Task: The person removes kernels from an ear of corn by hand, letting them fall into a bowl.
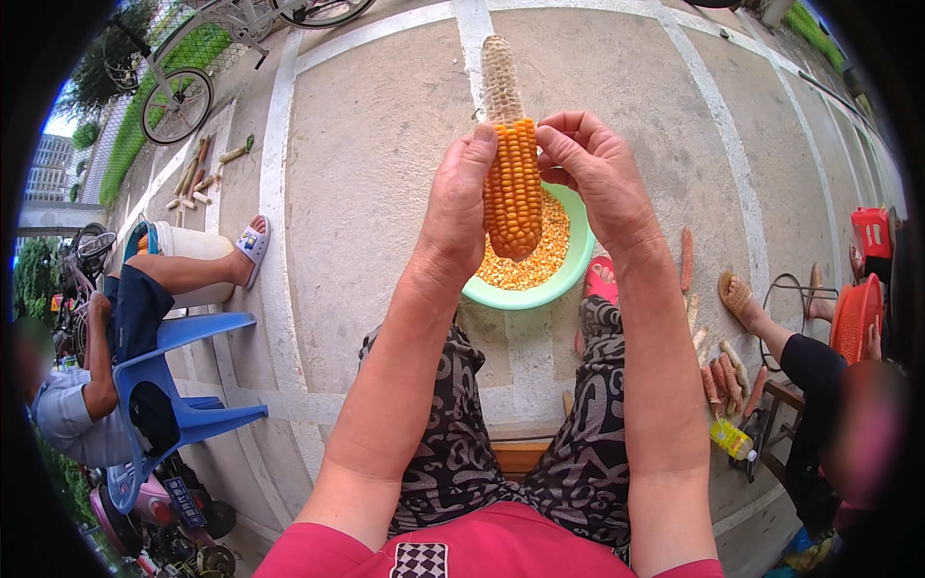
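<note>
My left hand is closed around the left side of an ear of dried corn, its thumb on the kernels. The ear's far end is a bare pale cob; orange kernels cover the near part. At the ear's upper right, my right hand has its thumb and index finger pinched together at the kernel edge; whether a kernel is between them cannot be seen. Below the ear, a light green plastic basin stands on the ground between my feet, with loose corn kernels in it, partly hidden by the ear and hands.
Bare cobs and a yellow-labelled bottle lie at right, near a seated person with a red basket. At left, another person sits on a blue plastic chair beside a white bucket. More cobs lie beyond, near a bicycle.
</note>
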Demonstrator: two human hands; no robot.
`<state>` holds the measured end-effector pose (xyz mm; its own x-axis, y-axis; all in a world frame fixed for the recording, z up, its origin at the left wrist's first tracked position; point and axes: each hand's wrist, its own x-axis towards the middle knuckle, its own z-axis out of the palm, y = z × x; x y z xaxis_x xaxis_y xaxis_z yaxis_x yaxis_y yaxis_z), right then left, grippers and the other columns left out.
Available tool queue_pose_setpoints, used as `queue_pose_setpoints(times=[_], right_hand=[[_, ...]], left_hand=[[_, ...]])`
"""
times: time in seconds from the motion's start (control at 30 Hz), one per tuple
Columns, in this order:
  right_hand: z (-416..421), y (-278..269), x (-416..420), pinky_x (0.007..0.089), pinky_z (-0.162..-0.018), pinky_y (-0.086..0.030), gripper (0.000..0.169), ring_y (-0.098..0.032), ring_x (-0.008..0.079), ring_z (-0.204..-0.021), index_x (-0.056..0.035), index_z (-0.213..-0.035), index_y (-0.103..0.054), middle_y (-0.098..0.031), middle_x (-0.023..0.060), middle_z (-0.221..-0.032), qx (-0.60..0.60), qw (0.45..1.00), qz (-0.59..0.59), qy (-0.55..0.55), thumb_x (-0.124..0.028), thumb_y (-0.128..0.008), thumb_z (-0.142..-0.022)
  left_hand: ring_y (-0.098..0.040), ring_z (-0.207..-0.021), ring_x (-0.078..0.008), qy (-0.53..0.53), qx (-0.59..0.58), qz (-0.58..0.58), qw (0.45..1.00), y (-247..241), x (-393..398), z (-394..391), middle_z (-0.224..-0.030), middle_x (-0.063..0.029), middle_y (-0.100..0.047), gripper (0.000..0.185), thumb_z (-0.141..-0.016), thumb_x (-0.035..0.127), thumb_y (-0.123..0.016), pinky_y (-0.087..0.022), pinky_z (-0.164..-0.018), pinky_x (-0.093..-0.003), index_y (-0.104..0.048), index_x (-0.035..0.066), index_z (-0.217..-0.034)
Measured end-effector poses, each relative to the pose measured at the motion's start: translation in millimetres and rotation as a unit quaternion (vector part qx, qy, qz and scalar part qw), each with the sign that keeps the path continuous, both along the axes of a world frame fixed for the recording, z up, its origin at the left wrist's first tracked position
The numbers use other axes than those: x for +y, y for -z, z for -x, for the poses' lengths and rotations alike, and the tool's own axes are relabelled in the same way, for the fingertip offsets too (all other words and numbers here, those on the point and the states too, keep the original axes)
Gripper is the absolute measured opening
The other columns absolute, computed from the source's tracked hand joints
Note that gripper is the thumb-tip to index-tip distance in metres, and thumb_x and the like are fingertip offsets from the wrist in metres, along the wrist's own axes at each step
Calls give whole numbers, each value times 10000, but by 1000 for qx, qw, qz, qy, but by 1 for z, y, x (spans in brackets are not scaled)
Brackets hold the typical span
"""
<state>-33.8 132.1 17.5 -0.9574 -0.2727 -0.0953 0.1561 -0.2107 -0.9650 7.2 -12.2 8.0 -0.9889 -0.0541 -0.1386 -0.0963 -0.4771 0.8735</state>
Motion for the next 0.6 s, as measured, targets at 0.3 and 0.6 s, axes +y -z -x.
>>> queue_pose_setpoints(times=[0.3, 0.6], right_hand=[[-1, -1, 1, 238, -691, -495, 187, -610, 106, -764, -36, -988, -628, -637, 40, -855, 7, 1000, -29, 4, -184, -670, -882], [0, 0, 1, 237, -685, -504, 166, -605, 102, -742, -34, -983, -643, -634, 39, -841, 8, 1000, -11, 11, -168, -658, -886]], left_hand=[[-651, -828, -183, 69, -10, 4, 998, -1, 1, -2, -988, -108, -636, 478, -988, 449, -433, -570, -721, -329, -534, 15, -1161], [-664, -801, -210, 39, 0, 22, 999, 5, 1, 0, -965, -126, -637, 470, -1011, 421, -375, -572, -713, -328, -527, -1, -1153]])
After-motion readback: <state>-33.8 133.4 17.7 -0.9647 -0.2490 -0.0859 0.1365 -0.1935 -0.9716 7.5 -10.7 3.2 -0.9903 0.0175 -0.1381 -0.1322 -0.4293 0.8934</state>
